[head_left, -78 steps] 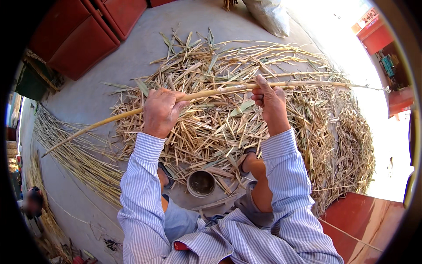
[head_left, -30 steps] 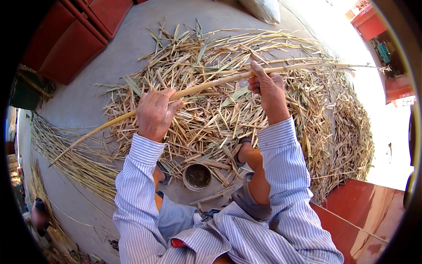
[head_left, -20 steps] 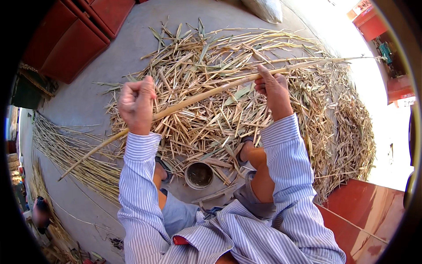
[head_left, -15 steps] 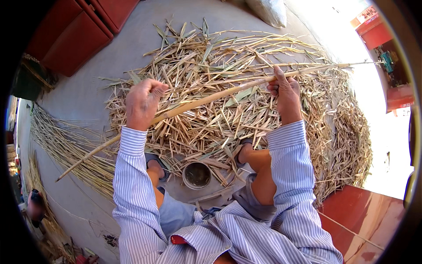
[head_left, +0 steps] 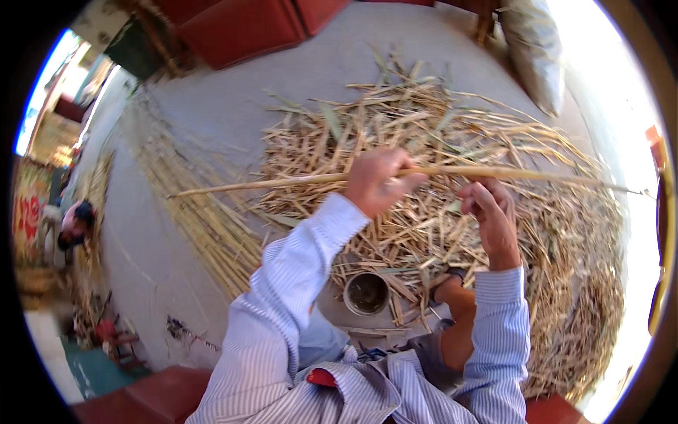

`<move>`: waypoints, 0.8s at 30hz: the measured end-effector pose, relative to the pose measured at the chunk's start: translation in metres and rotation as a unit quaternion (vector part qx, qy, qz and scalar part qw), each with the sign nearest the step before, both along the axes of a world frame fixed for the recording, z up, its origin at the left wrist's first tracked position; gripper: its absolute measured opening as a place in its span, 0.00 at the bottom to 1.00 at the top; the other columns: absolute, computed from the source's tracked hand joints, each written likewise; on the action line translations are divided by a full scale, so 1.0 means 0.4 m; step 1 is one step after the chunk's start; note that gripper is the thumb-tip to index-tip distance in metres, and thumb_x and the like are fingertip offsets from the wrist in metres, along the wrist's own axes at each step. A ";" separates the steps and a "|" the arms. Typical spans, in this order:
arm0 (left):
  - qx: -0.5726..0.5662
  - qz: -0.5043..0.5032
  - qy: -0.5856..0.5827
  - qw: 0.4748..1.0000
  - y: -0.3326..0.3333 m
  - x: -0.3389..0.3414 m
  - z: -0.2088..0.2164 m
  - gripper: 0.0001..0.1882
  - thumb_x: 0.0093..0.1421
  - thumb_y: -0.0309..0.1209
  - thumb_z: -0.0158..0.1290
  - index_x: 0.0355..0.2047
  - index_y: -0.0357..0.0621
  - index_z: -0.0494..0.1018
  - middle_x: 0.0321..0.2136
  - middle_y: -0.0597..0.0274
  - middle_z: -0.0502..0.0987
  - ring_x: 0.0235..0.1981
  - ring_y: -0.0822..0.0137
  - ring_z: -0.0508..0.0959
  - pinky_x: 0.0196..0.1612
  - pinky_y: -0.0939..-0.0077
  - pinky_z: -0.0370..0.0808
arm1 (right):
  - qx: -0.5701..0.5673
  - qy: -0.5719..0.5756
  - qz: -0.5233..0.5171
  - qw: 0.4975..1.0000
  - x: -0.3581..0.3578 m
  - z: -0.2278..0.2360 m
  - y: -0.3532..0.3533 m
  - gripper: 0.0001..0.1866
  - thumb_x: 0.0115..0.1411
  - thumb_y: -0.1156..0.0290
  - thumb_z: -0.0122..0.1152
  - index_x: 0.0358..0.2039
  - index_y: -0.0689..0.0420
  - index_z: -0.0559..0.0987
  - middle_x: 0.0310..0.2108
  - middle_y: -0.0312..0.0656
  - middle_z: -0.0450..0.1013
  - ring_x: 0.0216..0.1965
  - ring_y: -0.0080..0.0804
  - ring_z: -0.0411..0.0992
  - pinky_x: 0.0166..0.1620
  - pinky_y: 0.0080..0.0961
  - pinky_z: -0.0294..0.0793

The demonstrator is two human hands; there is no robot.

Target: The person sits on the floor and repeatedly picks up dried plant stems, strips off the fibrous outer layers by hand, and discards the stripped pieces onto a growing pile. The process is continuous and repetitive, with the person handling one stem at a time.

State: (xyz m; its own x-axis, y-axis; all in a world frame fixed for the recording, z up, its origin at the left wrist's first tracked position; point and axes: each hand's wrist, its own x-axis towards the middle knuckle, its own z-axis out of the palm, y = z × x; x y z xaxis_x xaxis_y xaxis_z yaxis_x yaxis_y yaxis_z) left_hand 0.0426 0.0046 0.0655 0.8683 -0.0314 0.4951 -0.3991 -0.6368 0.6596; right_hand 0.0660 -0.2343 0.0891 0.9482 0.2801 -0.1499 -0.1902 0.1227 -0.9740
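A long, pale reed stalk point(head_left: 459, 170) stretches nearly level across the view above the floor. My left hand point(head_left: 381, 180) is closed around it near its middle. Just under the stalk, to the right of that grip, is my right hand point(head_left: 492, 219) with its fingers curled together. Whether these fingers touch the stalk, or hold something small, is not clear. Below both hands spreads a heap of dry husks and leaf strips point(head_left: 417, 233). Between my feet stands a round bowl point(head_left: 366, 293) with a dark inside.
Long uncut stalks point(head_left: 191, 205) lie on the grey floor at left. Red furniture point(head_left: 240, 32) and a pale sack point(head_left: 533, 56) stand at the far side. Another person point(head_left: 76, 222) bends down at the far left, beside more stalks.
The view has turned, and the stalk now lies more level. My left hand has moved right along the stalk, close to my right hand. My right hand now sits just under the stalk.
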 end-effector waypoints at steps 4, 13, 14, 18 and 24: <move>0.012 0.036 -0.048 0.998 -0.040 0.004 0.013 0.16 0.51 0.44 0.62 0.25 0.45 0.75 0.21 0.59 0.74 0.26 0.57 0.75 0.27 0.62 0.70 | 0.044 -0.010 -0.026 0.999 0.018 -0.053 0.027 0.12 0.65 0.67 0.52 0.36 0.63 0.77 0.25 0.38 0.73 0.22 0.21 0.66 0.28 0.17 0.67; 0.084 0.075 -0.166 0.980 -0.043 -0.006 -0.019 0.19 0.51 0.46 0.60 0.23 0.43 0.70 0.19 0.61 0.70 0.24 0.59 0.74 0.27 0.63 0.71 | 0.087 0.018 -0.048 0.995 0.013 -0.098 0.039 0.11 0.64 0.71 0.49 0.41 0.63 0.76 0.20 0.32 0.65 0.18 0.16 0.58 0.21 0.14 0.55; 0.090 0.074 -0.160 0.980 -0.043 -0.011 -0.022 0.19 0.51 0.46 0.60 0.23 0.43 0.70 0.19 0.61 0.70 0.24 0.59 0.74 0.28 0.63 0.71 | 0.096 0.020 -0.054 0.994 0.008 -0.095 0.048 0.11 0.64 0.71 0.49 0.41 0.63 0.76 0.20 0.32 0.65 0.18 0.16 0.57 0.21 0.14 0.55; 0.086 0.069 -0.123 0.986 -0.038 -0.016 -0.008 0.21 0.52 0.49 0.58 0.23 0.44 0.68 0.19 0.60 0.72 0.22 0.58 0.75 0.26 0.63 0.71 | 0.111 0.010 -0.080 0.991 0.005 -0.097 0.062 0.12 0.63 0.73 0.49 0.43 0.63 0.75 0.20 0.31 0.63 0.19 0.15 0.56 0.21 0.13 0.53; 0.035 0.060 -0.012 0.998 -0.018 -0.015 -0.002 0.21 0.56 0.51 0.56 0.23 0.46 0.70 0.17 0.58 0.72 0.18 0.57 0.75 0.22 0.61 0.69 | 0.039 -0.048 -0.102 0.993 -0.010 -0.063 0.109 0.11 0.62 0.74 0.48 0.41 0.62 0.76 0.17 0.30 0.63 0.18 0.17 0.58 0.22 0.15 0.57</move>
